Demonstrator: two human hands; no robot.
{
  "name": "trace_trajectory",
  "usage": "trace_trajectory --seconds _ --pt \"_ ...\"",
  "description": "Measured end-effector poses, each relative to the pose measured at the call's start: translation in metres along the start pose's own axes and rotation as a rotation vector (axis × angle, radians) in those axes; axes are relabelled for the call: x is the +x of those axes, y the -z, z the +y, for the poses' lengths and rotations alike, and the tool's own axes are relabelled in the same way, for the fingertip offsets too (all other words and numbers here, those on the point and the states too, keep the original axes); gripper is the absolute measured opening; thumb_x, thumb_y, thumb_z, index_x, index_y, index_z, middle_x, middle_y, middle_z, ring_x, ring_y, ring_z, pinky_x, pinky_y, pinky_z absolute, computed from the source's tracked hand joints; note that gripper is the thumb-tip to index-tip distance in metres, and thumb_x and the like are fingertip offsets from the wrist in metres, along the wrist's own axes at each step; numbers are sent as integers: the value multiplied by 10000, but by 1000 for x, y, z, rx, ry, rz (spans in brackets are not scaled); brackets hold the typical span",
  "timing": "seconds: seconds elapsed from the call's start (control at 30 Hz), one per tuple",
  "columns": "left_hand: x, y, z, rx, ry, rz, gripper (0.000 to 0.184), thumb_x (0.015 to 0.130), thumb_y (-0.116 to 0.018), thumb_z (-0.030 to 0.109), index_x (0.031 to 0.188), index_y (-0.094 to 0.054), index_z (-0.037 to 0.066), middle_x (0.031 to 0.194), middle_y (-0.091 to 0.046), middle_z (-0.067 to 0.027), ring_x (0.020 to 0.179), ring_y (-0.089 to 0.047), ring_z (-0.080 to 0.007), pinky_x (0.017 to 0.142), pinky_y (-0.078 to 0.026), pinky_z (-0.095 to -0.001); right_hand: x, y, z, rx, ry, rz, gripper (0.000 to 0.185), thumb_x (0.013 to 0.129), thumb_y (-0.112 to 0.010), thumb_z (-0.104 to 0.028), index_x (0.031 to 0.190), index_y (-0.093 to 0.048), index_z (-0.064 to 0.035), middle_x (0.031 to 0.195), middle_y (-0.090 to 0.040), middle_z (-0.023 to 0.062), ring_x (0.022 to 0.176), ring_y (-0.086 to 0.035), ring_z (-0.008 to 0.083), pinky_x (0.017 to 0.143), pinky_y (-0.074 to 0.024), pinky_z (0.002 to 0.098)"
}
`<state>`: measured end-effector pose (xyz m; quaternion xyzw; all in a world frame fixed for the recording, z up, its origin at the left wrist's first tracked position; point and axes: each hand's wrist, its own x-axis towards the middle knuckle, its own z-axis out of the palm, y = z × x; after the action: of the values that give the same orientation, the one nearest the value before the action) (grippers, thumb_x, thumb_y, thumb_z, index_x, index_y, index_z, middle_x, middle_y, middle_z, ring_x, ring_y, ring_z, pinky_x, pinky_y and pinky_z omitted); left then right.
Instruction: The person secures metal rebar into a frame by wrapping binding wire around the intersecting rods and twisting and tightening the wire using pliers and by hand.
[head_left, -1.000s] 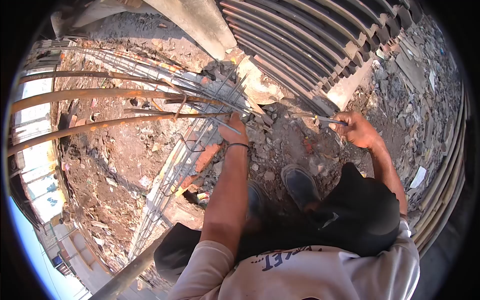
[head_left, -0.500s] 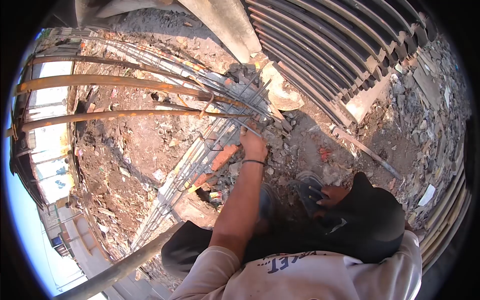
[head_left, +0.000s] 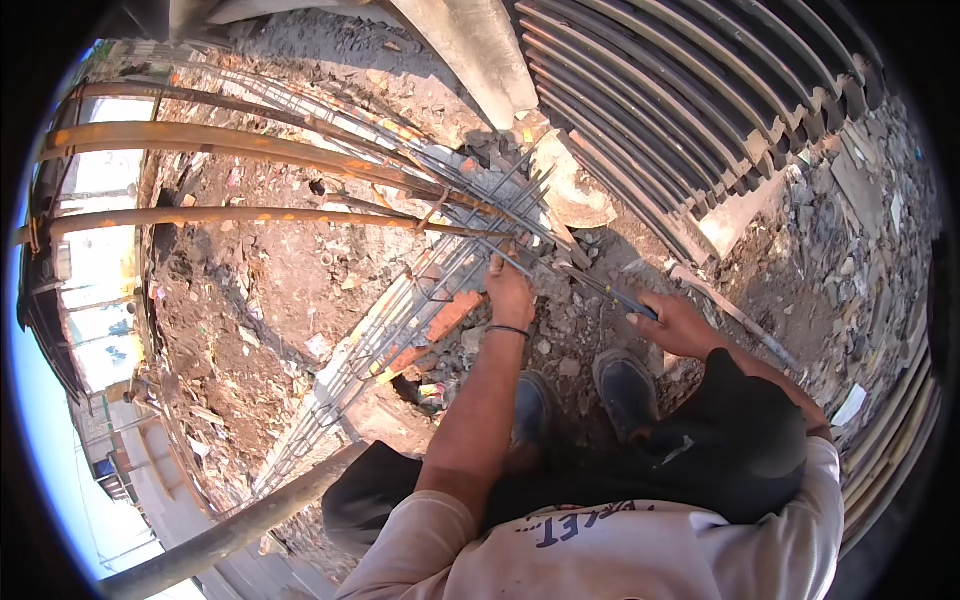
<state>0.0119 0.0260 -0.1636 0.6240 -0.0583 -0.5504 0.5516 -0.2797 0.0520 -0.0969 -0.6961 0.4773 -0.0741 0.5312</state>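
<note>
My left hand point(head_left: 511, 288) is closed at the joint where steel reinforcing bars cross, its fingers pressed around a thin rebar point(head_left: 507, 258). Long rebar cages point(head_left: 385, 325) run from this joint to the lower left and upper left. My right hand point(head_left: 675, 325) grips a slim hand tool point(head_left: 622, 296) with a dark bluish handle. The tool's metal end points up and left toward the bars, short of my left hand; its exact kind is unclear.
Rusty poles point(head_left: 270, 150) arch in from the left to the joint. Ribbed dark beams point(head_left: 660, 95) are stacked at upper right. A concrete post point(head_left: 470, 55) stands at the top. Broken bricks point(head_left: 450, 318) and rubble lie around. A wooden stick point(head_left: 735, 310) rests at right.
My right hand has come up from beside my right knee and foot, now reaching forward with the tool. My left hand stays at the rebar joint. The view has shifted slightly.
</note>
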Motion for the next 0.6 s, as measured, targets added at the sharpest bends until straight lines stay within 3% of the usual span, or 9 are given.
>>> trace_trajectory --seconds 0.13,0.2,0.23,0.3,0.43,0.6 --pt "18 4 -20 72 -142 29 252 993 -489 137 1217 -604 129 1108 -691 -103 494 -453 -72 363 -284 -248 37 -8 -11 -92 118 92 303 989 -535 -340 1091 -549 -55 780 -602 205 792 -612 434 712 -459 501" --pt "15 6 -24 10 -124 -9 157 986 -523 139 1085 -642 170 900 -693 -57 469 -451 -77 350 -268 -260 49 -9 -18 -115 81 41 340 996 -507 -367 1101 -521 -45 819 -612 234 821 -609 463 736 -442 556" --pt "16 8 -26 7 -124 -5 157 986 -523 139 1085 -642 170 900 -693 -57 469 -451 -77 350 -268 -260 53 -10 -22 -118 83 36 340 996 -507 -367 1101 -521 -45 819 -612 234 821 -609 463 736 -442 556" --pt "17 13 -27 30 -43 16 106 975 -570 151 1058 -627 185 743 -620 3 427 -420 -83 339 -255 -265 59 -12 -31 -59 -36 -29 366 1006 -474 -399 1100 -521 -49 839 -619 232 820 -610 466 736 -446 549" --pt "9 22 -19 -281 43 -140 107 968 -607 172 1069 -620 205 646 -527 46 395 -388 -86 333 -251 -263 66 -15 -32 9 -144 -95 395 1012 -453 -443 1131 -507 -70 817 -611 244 826 -609 456 743 -443 521" --pt "-1 13 -6 -1 -17 -125 92 979 -624 240 1048 -610 182 651 -507 75 406 -393 -73 342 -257 -249 74 -27 -20 17 -53 -9 408 1015 -448 -451 1133 -515 -67 814 -609 234 815 -607 442 744 -446 509"
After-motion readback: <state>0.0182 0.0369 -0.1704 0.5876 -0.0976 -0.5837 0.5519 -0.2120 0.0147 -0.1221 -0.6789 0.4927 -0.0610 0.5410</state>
